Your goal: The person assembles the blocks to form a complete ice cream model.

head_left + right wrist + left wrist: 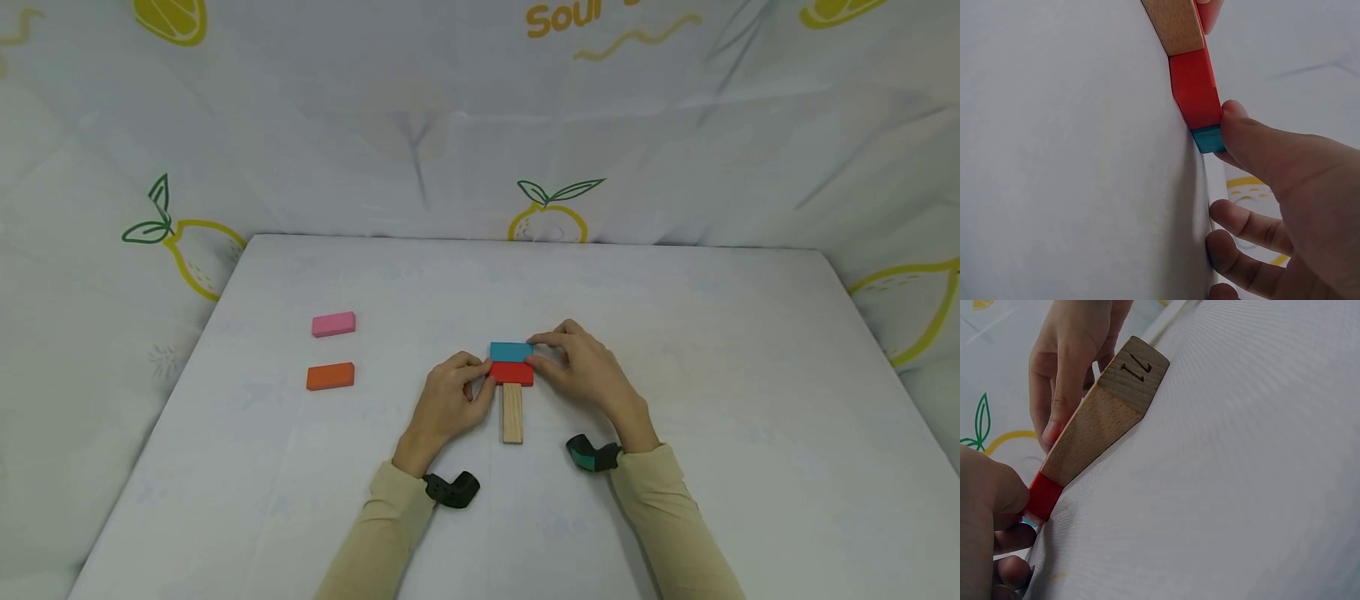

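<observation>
In the head view a blue block [512, 352] lies along the far side of a red block [513, 373]. The near side of the red one meets the end of a plain wooden block [512, 414] that points toward me, forming a T. My left hand [448, 398] pinches the red block's left end between thumb and index finger. At the opposite end, my right hand [588, 371] holds the blue block's right end with thumb and index finger, the thumb close to the red corner. Dark engraved marks show on the wooden block's near end [1134, 373] in the left wrist view.
A pink block [333, 325] and an orange block [331, 377] lie apart on the left of the white table [720, 375]. Behind the table's far edge hangs a white cloth [322, 142] with lemon prints. Each wrist wears a dark band-mounted device [453, 490].
</observation>
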A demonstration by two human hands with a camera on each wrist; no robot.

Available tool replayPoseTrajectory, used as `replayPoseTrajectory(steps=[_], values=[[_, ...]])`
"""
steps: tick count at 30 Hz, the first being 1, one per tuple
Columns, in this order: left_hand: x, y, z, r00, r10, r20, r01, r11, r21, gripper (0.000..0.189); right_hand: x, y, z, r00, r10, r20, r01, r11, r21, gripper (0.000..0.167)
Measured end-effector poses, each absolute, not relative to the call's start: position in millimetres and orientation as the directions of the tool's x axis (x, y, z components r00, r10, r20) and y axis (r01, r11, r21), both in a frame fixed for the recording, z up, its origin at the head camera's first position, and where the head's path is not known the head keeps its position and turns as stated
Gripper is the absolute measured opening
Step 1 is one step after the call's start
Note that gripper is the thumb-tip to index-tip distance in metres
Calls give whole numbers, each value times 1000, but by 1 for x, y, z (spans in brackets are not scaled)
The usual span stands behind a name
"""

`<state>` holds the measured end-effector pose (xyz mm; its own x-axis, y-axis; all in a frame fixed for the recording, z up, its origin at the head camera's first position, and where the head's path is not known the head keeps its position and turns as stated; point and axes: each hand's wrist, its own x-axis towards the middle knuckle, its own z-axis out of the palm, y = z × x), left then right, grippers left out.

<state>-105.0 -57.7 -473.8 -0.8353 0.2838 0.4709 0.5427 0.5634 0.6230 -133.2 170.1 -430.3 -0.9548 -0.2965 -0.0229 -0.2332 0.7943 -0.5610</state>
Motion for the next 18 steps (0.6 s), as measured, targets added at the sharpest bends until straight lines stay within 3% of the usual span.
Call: replayPoseTrajectory(steps=[18], values=[[-105,-58,-475,-837,280,471,538,582,610,24,-134,171,-431,-955,-292,-44,-217,795,-567,38]])
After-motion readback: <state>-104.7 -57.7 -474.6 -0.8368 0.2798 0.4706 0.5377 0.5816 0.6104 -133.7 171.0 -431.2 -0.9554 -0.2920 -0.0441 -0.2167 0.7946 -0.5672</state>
